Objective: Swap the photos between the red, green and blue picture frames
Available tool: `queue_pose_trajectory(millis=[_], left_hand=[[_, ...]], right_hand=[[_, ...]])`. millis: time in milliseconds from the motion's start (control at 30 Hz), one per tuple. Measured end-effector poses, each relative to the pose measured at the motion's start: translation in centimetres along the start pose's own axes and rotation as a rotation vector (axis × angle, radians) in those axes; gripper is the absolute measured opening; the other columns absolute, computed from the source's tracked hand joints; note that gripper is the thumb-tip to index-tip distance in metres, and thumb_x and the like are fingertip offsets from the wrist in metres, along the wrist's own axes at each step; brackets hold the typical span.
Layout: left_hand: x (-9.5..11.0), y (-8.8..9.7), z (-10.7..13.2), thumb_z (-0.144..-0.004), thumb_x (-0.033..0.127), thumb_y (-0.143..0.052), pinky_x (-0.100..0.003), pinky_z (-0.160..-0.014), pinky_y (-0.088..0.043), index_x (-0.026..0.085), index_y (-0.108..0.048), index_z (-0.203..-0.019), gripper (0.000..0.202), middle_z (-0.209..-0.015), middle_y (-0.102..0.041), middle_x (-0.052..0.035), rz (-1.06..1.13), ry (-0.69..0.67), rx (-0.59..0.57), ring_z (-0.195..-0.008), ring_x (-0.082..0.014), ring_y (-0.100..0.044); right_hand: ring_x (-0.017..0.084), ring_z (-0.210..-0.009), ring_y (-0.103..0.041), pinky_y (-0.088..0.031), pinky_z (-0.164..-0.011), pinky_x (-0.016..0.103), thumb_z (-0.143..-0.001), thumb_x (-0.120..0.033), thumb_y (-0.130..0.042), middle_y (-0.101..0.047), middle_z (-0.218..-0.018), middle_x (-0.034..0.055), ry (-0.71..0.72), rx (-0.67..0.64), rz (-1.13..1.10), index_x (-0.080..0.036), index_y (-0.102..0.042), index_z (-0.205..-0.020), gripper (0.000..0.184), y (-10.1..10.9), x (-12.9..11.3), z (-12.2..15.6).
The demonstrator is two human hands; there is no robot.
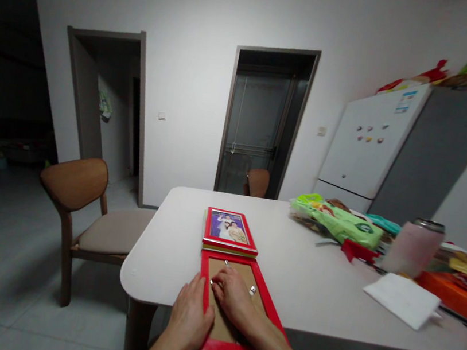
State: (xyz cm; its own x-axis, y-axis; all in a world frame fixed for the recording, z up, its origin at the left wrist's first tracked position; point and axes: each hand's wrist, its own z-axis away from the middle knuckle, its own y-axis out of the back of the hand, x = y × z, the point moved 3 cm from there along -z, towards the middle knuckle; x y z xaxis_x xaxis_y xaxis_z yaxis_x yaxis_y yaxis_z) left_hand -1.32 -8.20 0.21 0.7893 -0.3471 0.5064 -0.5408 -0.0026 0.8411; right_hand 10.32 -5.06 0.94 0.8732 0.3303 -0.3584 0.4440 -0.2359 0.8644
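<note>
A red picture frame (262, 295) lies face down at the near edge of the white table (310, 278), its brown backing board up. My left hand (190, 314) lies flat along the frame's left rail, fingers stretched out. My right hand (234, 297) rests on the backing board, fingertips bent at a small metal clip near the left rail. Another metal clip (252, 289) shows to the right. Just beyond lies a stack of red frames (229, 232), the top one face up with a photo.
A wooden chair (84, 218) stands left of the table. On the right of the table are green snack bags (335, 218), a pink tumbler (412, 246), a white paper (402, 299) and an orange box (455, 296). A white fridge (377, 143) stands behind.
</note>
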Motion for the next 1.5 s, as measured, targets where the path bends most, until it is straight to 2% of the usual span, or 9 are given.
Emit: queue_pose_trajectory(millis=[300,533,667,767,900,1067,1267,1367,1500], left_hand=[[-0.4,-0.7,-0.2,-0.071,0.023,-0.037,-0.026,-0.099,-0.016,0.008,-0.032,-0.124,0.055,-0.130,-0.033,-0.0082,-0.014,0.019,-0.026,-0.119,-0.0185,-0.028],[-0.2,-0.4,-0.3,-0.071,0.023,-0.037,-0.026,-0.099,-0.016,0.006,-0.032,-0.123,0.055,-0.130,-0.033,-0.0097,-0.027,0.033,-0.033,-0.119,-0.0192,-0.028],[-0.2,-0.3,-0.2,-0.071,0.023,-0.037,-0.026,-0.098,-0.019,0.007,-0.035,-0.122,0.054,-0.128,-0.036,-0.0098,-0.014,0.036,-0.012,-0.117,-0.0191,-0.031],[-0.2,-0.2,-0.1,-0.070,0.023,-0.037,-0.026,-0.098,-0.020,0.008,-0.035,-0.122,0.054,-0.128,-0.037,-0.0096,0.001,0.030,-0.006,-0.117,-0.0193,-0.032],[-0.1,-0.3,-0.2,-0.070,0.023,-0.038,-0.026,-0.098,-0.019,0.008,-0.035,-0.122,0.054,-0.127,-0.038,-0.0094,-0.003,0.034,0.017,-0.116,-0.0193,-0.033],[-0.2,-0.5,-0.3,-0.070,0.023,-0.037,-0.026,-0.098,-0.020,0.008,-0.036,-0.121,0.054,-0.127,-0.038,-0.0097,-0.024,0.049,0.010,-0.116,-0.0191,-0.033],[-0.5,-0.6,-0.3,-0.071,0.025,-0.038,-0.024,-0.098,-0.018,0.009,-0.035,-0.122,0.054,-0.128,-0.037,-0.0088,-0.014,0.049,0.004,-0.117,-0.0178,-0.031],[-0.5,-0.4,-0.3,-0.072,0.028,-0.038,-0.023,-0.097,-0.019,0.010,-0.036,-0.121,0.052,-0.127,-0.038,-0.0081,0.014,0.049,0.004,-0.116,-0.0175,-0.033],[-0.5,0.1,-0.5,-0.073,0.034,-0.041,-0.023,-0.096,-0.021,0.011,-0.039,-0.120,0.052,-0.126,-0.039,-0.0084,0.120,0.069,0.006,-0.115,-0.0187,-0.035]], right_hand=[[0.021,-0.081,-0.049,-0.035,-0.068,0.029,-0.074,-0.023,-0.041,-0.058,-0.087,0.0120,-0.252,0.041,0.172,-0.014,-0.064,-0.080,0.025,0.4,4.5,-2.1],[0.018,-0.085,-0.049,-0.036,-0.072,0.026,-0.075,-0.025,-0.041,-0.059,-0.092,0.0066,-0.227,0.000,0.142,-0.021,-0.064,-0.088,0.026,0.6,3.5,-2.4],[0.017,-0.095,-0.048,-0.035,-0.083,0.027,-0.072,-0.024,-0.044,-0.056,-0.103,0.0073,-0.083,-0.065,-0.002,-0.019,-0.055,-0.105,0.035,2.7,2.9,0.3],[0.017,-0.103,-0.045,-0.032,-0.089,0.028,-0.068,-0.022,-0.047,-0.050,-0.113,0.0071,0.030,-0.244,-0.186,-0.021,-0.061,-0.096,0.031,4.5,2.4,3.7],[0.022,-0.113,-0.035,-0.025,-0.095,0.034,-0.059,-0.018,-0.054,-0.043,-0.122,0.0040,-0.013,-0.387,-0.221,-0.026,-0.066,-0.083,0.028,5.7,1.6,6.3],[0.020,-0.107,-0.042,-0.028,-0.093,0.034,-0.063,-0.026,-0.055,-0.050,-0.113,0.0052,-0.006,-0.261,-0.237,-0.022,-0.067,-0.068,0.013,4.8,1.1,5.9],[0.021,-0.101,-0.047,-0.033,-0.087,0.031,-0.063,-0.030,-0.053,-0.051,-0.111,0.0108,-0.131,-0.112,-0.145,-0.017,-0.057,-0.102,0.042,4.2,2.4,5.0],[0.020,-0.092,-0.051,-0.036,-0.082,0.029,-0.062,-0.027,-0.051,-0.058,-0.097,0.0087,-0.128,-0.091,-0.087,-0.017,-0.058,-0.100,0.040,3.9,2.4,4.4],[0.019,-0.089,-0.053,-0.037,-0.080,0.027,-0.061,-0.020,-0.046,-0.061,-0.094,0.0080,-0.180,-0.046,-0.096,-0.016,-0.059,-0.097,0.039,4.3,2.4,3.7]])
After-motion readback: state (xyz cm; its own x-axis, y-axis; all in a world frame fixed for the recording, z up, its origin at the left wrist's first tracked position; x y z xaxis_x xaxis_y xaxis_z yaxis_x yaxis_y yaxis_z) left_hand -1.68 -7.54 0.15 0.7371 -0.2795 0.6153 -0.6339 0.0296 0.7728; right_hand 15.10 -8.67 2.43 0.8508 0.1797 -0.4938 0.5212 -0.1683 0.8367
